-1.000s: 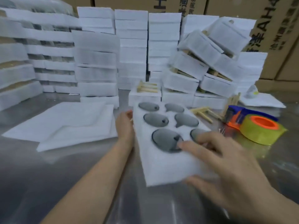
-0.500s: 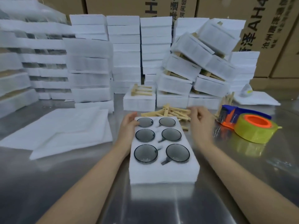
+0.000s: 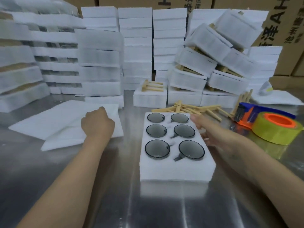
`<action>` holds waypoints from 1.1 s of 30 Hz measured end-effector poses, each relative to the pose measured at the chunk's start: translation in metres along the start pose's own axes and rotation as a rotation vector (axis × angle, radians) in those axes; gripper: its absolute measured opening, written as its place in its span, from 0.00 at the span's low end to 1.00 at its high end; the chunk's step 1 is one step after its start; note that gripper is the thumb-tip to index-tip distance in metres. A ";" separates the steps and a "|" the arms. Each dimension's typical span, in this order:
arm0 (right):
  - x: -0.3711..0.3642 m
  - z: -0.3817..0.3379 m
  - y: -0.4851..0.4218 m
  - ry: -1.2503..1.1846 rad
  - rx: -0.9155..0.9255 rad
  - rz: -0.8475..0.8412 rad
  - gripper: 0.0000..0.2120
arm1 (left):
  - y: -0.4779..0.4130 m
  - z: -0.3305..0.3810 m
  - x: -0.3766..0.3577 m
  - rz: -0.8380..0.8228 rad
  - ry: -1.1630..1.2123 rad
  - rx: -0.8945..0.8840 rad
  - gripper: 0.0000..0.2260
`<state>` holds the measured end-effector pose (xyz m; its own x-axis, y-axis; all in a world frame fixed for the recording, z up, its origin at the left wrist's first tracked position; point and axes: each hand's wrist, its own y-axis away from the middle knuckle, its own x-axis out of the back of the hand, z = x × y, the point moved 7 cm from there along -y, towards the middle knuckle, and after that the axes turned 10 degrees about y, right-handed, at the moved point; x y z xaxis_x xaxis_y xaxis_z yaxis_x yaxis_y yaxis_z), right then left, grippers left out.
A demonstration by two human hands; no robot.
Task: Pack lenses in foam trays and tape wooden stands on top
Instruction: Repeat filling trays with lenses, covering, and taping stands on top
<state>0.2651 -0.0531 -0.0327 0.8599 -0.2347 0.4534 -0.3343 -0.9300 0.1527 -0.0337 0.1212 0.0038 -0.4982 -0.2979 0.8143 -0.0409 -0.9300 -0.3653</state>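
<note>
On steel table (image 3: 49,170), foam tray (image 3: 176,168), stacked trays (image 3: 136,46) behind, hands apart, gripping nothing.

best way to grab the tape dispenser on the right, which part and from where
Take the tape dispenser by its blue top bar, coming down from above with the right hand, the nearer one. The bar runs clear over the yellow-green tape roll, so fingers can likely wrap it. Avoid the dark end near the wooden stands, which may hold the cutter.
</note>
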 end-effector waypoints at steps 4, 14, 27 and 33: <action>-0.015 0.001 0.018 0.188 -0.055 -0.306 0.25 | -0.001 -0.003 0.004 -0.005 -0.054 -0.020 0.04; 0.004 -0.027 0.009 0.184 0.158 0.439 0.14 | 0.004 0.008 -0.001 -0.030 -0.126 -0.050 0.13; 0.005 -0.021 0.008 0.063 0.243 0.483 0.07 | 0.029 0.047 0.069 0.568 0.409 -0.498 0.17; 0.006 -0.044 0.025 -0.005 0.421 0.454 0.10 | 0.057 0.070 0.089 0.566 1.149 -0.653 0.10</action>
<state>0.2447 -0.0651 0.0120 0.6697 -0.6336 0.3873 -0.4872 -0.7685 -0.4148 -0.0200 0.0261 0.0870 -0.9788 0.0406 -0.2009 0.1695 -0.3908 -0.9048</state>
